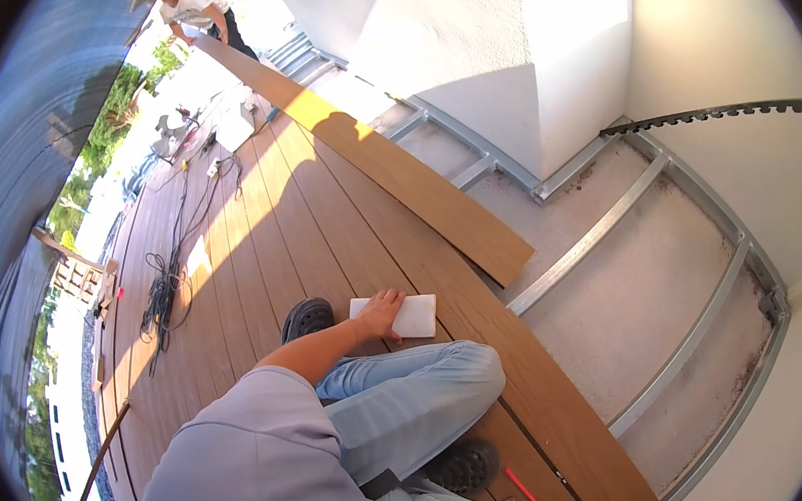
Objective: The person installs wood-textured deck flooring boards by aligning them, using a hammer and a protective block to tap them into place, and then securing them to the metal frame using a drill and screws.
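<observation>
My left hand (pixel 381 314) spans a flat white box (pixel 419 316) lying on the decking, with the fingers at its far edge and the thumb at its near edge. Beside it is one of my dark clogs (pixel 308 320). My right hand is out of view. A long brown deck board (pixel 407 188) lies beyond the box, its near end overhanging the metal frame. At its far end, a co-worker (pixel 192 13) leans over with hands on the board. A red pencil (pixel 526 492) rests near my other clog (pixel 462 466).
Laid deck boards (pixel 257 237) stretch away to the left, with tangled black cables (pixel 162 295) and tools (pixel 176 132) on them. Metal joists (pixel 601 231) run over the concrete on the right, up to white walls (pixel 572 74). Dark sheeting (pixel 35 138) hangs at the far left.
</observation>
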A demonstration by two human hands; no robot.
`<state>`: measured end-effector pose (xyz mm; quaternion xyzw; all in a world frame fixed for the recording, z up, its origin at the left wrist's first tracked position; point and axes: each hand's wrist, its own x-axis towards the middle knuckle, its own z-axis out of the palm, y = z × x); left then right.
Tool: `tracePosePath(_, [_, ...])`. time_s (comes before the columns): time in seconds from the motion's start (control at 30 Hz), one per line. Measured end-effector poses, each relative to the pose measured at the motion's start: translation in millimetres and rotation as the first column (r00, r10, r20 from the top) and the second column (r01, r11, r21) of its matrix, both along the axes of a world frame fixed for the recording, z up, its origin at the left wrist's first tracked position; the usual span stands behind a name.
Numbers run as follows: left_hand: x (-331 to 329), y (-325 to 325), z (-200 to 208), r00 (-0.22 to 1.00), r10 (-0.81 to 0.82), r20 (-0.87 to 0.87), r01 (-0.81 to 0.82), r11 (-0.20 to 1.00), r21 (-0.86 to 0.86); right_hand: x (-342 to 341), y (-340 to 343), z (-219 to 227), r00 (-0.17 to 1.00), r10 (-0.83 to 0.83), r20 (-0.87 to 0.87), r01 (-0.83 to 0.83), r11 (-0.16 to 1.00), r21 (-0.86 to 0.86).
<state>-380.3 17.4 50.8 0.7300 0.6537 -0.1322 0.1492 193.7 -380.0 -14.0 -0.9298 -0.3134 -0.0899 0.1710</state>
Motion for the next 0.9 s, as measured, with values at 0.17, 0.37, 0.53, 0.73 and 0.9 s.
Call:
tracePosePath(0.17, [5.4, 27.1, 24.0, 0.997, -0.05, 0.066, 0.05, 0.999, 0.006, -2.8, -1.6, 11.9, 0.995, 0.008, -0.103, -0.01, 1.0, -0.019])
tracePosePath(0.37, [6.0, 24.8, 25.9, 0.991, -0.017, 0.135, 0.014, 1.0, 0.026, -9.9, -2.8, 14.7, 0.986, -0.076, -0.15, 0.074, 0.997, -0.017])
tracePosePath(0.53, [65.2, 49.0, 82.9, 0.971, -0.086, 0.224, 0.066, 0.993, 0.094, -6.9, 1.1, 9.7, 0.987, -0.038, -0.158, 0.044, 0.998, 0.033])
tracePosePath(0.73, [260.0, 112.3, 94.7, 0.777, -0.532, 0.336, 0.455, 0.844, 0.283, 2.7, -11.5, 11.3, 0.99, -0.061, -0.125, 0.065, 0.998, 0.023])
tracePosePath(0.9, [429.3, 122.4, 27.4, 0.574, -0.717, 0.396, 0.683, 0.686, 0.251, -16.7, -1.4, 24.8, 0.95, -0.102, -0.296, 0.122, 0.991, 0.047])
